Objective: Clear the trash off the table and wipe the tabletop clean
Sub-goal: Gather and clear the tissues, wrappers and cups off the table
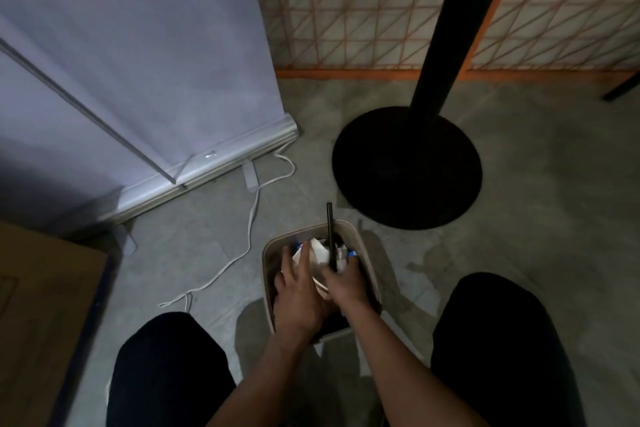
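Note:
A beige trash bin [350, 225] stands on the concrete floor between my knees. It holds crumpled white paper [320, 251] and a bit of blue wrapper [352, 254]. My left hand [297, 289] reaches into the bin with its fingers spread, pressing down on the paper. My right hand [347, 284] is in the bin too, gripping a thin flat black object [330, 232] that stands upright, its top poking above the far rim. What lies deeper in the bin is hidden in the dark.
The table's black round base [407, 168] and column [446, 45] stand just beyond the bin, under the dark tabletop edge along the top. A white cable [252, 218] snakes over the floor at left, by a banner stand [207, 163] and a cardboard box [45, 305]. A lattice screen [346, 28] closes the back.

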Available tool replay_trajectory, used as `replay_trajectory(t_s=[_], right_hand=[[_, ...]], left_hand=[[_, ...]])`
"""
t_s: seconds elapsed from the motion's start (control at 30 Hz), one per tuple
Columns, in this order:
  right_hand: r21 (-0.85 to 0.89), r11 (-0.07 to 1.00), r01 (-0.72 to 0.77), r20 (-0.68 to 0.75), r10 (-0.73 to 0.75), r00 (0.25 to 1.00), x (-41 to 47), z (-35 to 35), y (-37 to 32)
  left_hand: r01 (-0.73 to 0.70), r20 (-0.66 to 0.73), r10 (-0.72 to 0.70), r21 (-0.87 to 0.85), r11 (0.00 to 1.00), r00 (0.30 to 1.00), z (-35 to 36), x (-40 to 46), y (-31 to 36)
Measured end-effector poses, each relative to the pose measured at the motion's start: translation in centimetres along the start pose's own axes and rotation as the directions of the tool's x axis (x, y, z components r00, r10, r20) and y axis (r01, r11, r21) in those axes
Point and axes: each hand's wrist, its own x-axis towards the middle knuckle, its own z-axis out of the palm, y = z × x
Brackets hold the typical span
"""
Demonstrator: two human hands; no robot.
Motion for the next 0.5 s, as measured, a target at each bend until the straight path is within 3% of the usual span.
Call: replay_trajectory(t_s=[0.07, 0.23, 0.5], right_hand=[[0.005, 1.0, 0.003, 0.026, -0.003, 1.0, 1.0, 0.3, 0.9], [-0.115, 0.989, 0.089, 0.076, -0.08, 0.994, -6.0, -3.5, -4.5], [-0.214, 0.947, 0.239, 0.041, -0.236, 0.971, -6.6, -5.2, -6.2]], left_hand=[[-0.033, 0.016, 0.032, 0.062, 0.998, 0.999, -0.1, -0.1, -0.3], [-0.106, -0.013, 0.11, 0.199, 0.974, 0.994, -1.6, -1.6, 0.3], [-0.194, -0.01, 0.2, 0.191, 0.962, 0.98, -3.1, -1.1, -0.2]])
